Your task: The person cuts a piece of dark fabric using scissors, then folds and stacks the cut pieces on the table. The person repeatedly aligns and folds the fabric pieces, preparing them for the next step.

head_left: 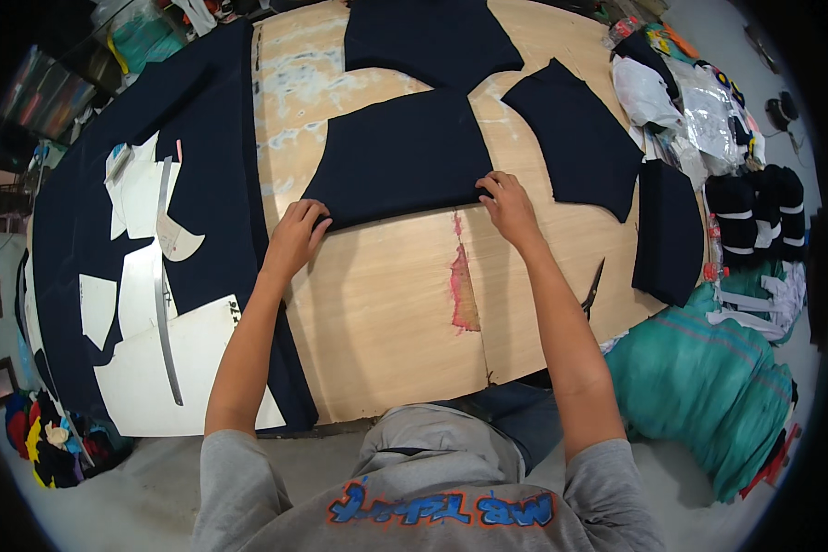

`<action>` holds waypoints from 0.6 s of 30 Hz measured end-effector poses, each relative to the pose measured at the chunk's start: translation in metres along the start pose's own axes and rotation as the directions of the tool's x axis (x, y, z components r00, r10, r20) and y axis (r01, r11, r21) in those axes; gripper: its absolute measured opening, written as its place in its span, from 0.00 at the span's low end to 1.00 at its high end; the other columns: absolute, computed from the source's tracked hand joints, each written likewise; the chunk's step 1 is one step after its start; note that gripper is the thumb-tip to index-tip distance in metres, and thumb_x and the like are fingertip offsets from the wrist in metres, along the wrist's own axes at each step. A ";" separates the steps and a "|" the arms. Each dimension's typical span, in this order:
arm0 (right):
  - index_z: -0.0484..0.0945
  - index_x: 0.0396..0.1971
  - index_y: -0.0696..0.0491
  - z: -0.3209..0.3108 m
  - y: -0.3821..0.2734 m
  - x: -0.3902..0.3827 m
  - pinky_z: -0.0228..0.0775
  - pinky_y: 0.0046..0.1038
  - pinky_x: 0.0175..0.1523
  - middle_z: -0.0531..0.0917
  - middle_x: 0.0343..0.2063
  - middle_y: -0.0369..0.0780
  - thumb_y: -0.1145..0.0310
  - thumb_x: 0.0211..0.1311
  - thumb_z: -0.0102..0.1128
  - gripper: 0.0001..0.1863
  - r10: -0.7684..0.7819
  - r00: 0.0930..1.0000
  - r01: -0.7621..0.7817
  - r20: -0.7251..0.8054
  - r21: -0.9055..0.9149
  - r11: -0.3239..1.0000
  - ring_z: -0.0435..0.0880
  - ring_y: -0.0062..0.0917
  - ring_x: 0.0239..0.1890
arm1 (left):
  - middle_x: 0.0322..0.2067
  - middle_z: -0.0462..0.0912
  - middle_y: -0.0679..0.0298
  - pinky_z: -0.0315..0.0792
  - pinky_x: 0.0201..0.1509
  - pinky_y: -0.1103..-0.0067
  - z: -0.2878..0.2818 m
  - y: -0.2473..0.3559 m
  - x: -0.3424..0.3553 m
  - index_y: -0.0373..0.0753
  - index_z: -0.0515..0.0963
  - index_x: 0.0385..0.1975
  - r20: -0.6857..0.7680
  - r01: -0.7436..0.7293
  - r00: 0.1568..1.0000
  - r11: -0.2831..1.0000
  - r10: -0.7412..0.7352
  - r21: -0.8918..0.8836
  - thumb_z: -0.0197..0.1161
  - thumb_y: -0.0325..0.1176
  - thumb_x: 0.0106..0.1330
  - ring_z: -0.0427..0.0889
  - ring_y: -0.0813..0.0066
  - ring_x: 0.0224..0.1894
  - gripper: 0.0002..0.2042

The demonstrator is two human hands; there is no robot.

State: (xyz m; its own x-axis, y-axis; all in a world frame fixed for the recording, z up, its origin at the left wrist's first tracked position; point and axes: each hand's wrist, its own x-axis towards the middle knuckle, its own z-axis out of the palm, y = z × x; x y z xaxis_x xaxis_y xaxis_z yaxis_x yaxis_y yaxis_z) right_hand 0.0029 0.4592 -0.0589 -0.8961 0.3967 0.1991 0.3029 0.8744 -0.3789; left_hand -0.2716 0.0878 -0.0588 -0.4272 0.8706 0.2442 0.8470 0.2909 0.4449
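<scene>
A dark navy cut fabric piece (405,152) lies flat on the wooden table, its near edge looking thick or folded. At that edge's left corner, my left hand (296,237) pinches the cloth with curled fingers. My right hand (509,210) grips the right corner of the same edge, thumb and fingers closed on it. Another navy piece (432,37) lies just beyond, touching or overlapping its far edge. To the right rest a curved navy piece (580,138) and a narrower navy piece (667,235).
Black scissors (594,287) lie right of my right forearm. White pattern pieces (170,377) and a curved metal ruler (163,313) sit on a large navy cloth (207,110) at left. A green sack (699,377) stands beside the table's right edge (649,308).
</scene>
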 end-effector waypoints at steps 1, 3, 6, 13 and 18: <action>0.87 0.56 0.51 -0.001 0.001 0.002 0.77 0.44 0.67 0.85 0.58 0.42 0.74 0.70 0.74 0.16 -0.001 1.000 0.001 0.014 0.002 1.000 0.83 0.42 0.64 | 0.53 0.85 0.58 0.80 0.64 0.62 -0.001 0.000 0.000 0.36 0.84 0.52 0.001 -0.005 1.000 1.000 0.005 -0.007 0.71 0.32 0.78 0.84 0.53 0.58 0.10; 0.88 0.52 0.52 -0.001 0.000 0.006 0.78 0.43 0.66 0.87 0.55 0.41 0.73 0.72 0.72 0.12 -0.013 1.000 0.013 0.008 -0.017 1.000 0.84 0.41 0.61 | 0.53 0.86 0.58 0.79 0.65 0.62 -0.002 0.002 0.000 0.35 0.84 0.52 0.020 0.034 0.999 0.999 -0.034 -0.018 0.71 0.33 0.78 0.84 0.53 0.60 0.10; 0.89 0.49 0.53 -0.003 0.003 0.008 0.79 0.42 0.64 0.88 0.52 0.40 0.73 0.73 0.71 0.09 -0.031 1.000 0.031 -0.006 0.028 0.999 0.85 0.40 0.58 | 0.54 0.86 0.57 0.79 0.65 0.62 -0.003 0.003 0.000 0.35 0.84 0.52 0.014 0.065 0.998 0.996 -0.064 -0.056 0.70 0.33 0.79 0.84 0.53 0.61 0.10; 0.88 0.48 0.53 -0.005 0.005 0.016 0.80 0.42 0.61 0.89 0.47 0.40 0.73 0.74 0.70 0.07 -0.114 0.989 0.113 -0.099 -0.013 0.994 0.86 0.40 0.54 | 0.52 0.87 0.56 0.78 0.65 0.63 -0.005 0.007 0.004 0.35 0.84 0.52 0.016 0.155 0.988 0.979 -0.154 -0.129 0.69 0.32 0.79 0.84 0.52 0.60 0.09; 0.85 0.54 0.53 0.002 -0.001 0.018 0.84 0.42 0.50 0.90 0.48 0.43 0.72 0.78 0.67 0.10 -0.003 0.989 0.015 -0.149 0.082 0.996 0.89 0.43 0.42 | 0.50 0.88 0.55 0.80 0.63 0.63 -0.011 0.006 0.009 0.35 0.84 0.53 0.034 0.209 0.978 0.973 -0.207 -0.099 0.68 0.33 0.81 0.86 0.51 0.57 0.10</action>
State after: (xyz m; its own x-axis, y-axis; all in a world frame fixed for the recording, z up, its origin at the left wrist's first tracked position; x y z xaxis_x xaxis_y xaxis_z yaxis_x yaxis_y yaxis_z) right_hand -0.0144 0.4652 -0.0565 -0.8384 0.4315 0.3330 0.2615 0.8545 -0.4489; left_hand -0.2734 0.0930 -0.0448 -0.5820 0.8047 0.1171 0.7032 0.4258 0.5694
